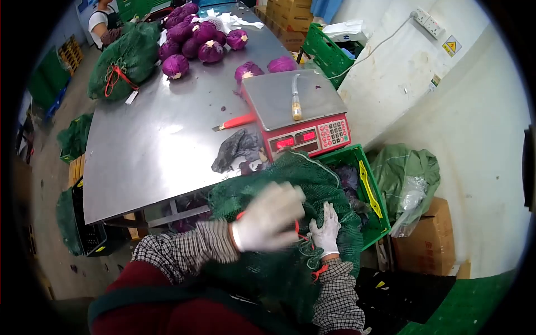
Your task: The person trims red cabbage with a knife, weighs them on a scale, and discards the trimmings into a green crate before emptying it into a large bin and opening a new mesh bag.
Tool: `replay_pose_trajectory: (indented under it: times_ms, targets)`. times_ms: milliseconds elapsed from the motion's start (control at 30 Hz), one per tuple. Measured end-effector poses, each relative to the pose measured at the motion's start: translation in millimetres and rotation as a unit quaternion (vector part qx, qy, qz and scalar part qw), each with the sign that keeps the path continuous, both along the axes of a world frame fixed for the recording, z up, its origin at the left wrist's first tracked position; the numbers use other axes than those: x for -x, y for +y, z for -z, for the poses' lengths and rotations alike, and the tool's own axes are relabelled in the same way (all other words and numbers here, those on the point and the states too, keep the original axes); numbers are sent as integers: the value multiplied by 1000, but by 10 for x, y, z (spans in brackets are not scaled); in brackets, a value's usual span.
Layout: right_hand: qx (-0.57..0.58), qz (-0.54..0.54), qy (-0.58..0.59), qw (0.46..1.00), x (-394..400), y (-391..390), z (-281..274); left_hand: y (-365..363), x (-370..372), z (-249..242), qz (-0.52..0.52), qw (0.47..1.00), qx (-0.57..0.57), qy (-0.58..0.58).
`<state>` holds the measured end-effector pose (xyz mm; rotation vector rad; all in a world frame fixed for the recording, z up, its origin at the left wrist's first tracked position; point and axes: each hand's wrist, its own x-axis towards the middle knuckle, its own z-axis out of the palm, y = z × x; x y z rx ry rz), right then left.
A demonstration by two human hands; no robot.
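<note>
A dark green mesh bag [279, 173] lies in front of me against the table's near edge, with red and green cords around its tied part. My left hand [271, 218], in a white glove, is over the bag and smeared by motion, so its fingers cannot be read. Red cord shows on both sides of it. My right hand [326, 230], also in a white glove, rests on the bag with its fingers stretched out, beside the loose green cord [309, 245]. A piece of red string [320, 272] shows near the right wrist.
On the metal table [151, 151] are a red scale [298, 106] with a curved knife [296, 103] on it, a red-handled knife [237, 121], dark leaves [237, 149], red cabbages [204, 33] and a full mesh bag [125, 58]. A green crate [377, 223] stands at right; another person [103, 22] is far left.
</note>
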<state>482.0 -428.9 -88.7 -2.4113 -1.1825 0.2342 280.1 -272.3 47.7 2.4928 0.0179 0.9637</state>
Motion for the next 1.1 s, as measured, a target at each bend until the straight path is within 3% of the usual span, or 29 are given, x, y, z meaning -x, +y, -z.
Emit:
replay_pose_trajectory:
  times_ms: [67, 133, 200, 267, 367, 567, 633, 667, 700, 733, 800, 867, 933, 1000, 1033, 1067, 1100]
  targets:
    - [-15, -10, 4, 1000, -146, -22, 139, 216, -212, 412, -146, 983, -1, 114]
    - [-27, -31, 13, 999, -297, -51, 333, 136, -303, 1071, -81, 972, -9, 220]
    - [71, -27, 42, 996, -349, -3, 349, -116, -375, 1492, -54, 961, 1, 272]
    - [154, 4, 27, 988, -338, 51, 650, -338, -454, 2051, -56, 950, -6, 309]
    - [129, 6, 39, 991, -300, -51, 906, -505, -449, 2589, -73, 970, 56, 225]
    - [77, -3, -1, 997, -197, -133, 610, -395, -243, 2067, -57, 966, 47, 247]
    - [40, -81, 56, 994, -263, -219, 87, -295, -125, 1614, -23, 969, 90, 227]
    - [-37, -102, 107, 988, -188, -275, -365, -208, -68, 1366, -18, 976, 175, 131]
    - [-87, -101, 4, 991, -219, -537, -320, -36, -15, 1118, -47, 986, 136, 87]
    - [-94, -93, 12, 991, -176, -682, -609, 179, 0, 903, -75, 991, 99, 41]
    - [-69, -30, -13, 997, -152, -1034, -639, 648, -49, 587, -183, 979, 84, 13]
    - [-17, -19, 55, 998, 20, -1182, -690, 1124, -199, 759, -331, 942, -14, 61]
    - [187, 23, -59, 980, 187, -1351, -399, 1443, -271, 1090, -341, 917, 51, 201]
    - [115, 36, -7, 993, 133, -1408, -236, 1337, -226, 973, -310, 910, 48, 270]
    - [39, 33, -49, 997, 69, -1424, -186, 1229, -208, 1056, -301, 920, 41, 247]
    - [-43, 50, -50, 997, 9, -1392, -289, 1098, -154, 1145, -295, 928, 33, 223]
    - [-132, 113, 45, 984, 16, -1200, -637, 922, -95, 1191, -275, 935, 28, 223]
